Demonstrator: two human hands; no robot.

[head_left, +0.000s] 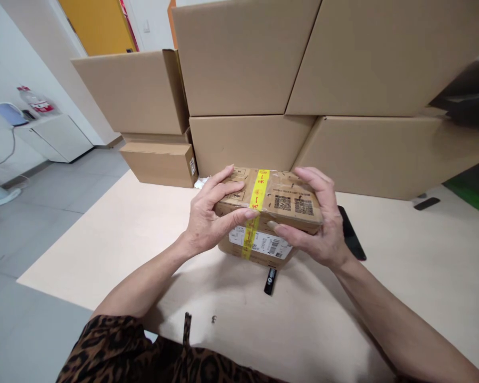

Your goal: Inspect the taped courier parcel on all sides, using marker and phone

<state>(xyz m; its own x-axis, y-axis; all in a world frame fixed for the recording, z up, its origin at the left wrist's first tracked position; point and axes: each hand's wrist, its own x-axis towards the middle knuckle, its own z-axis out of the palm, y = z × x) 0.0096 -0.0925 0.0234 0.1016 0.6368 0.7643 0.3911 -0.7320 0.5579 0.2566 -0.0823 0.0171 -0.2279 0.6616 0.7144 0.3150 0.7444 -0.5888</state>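
Note:
A small brown cardboard box with yellow tape over its top and front is held between both hands above the middle of the table. Printed codes mark its top, and a white label sits on the front face. My left hand grips the left end, thumb near the tape and fingers on top. On the right end, my right hand has its fingers at the top far edge and its thumb on the front edge. A small black object with white print lies just in front of the box.
Large cardboard boxes stand stacked along the back of the table. A smaller box is at the back left. A black phone-like object lies right of the box, and a dark strip farther right.

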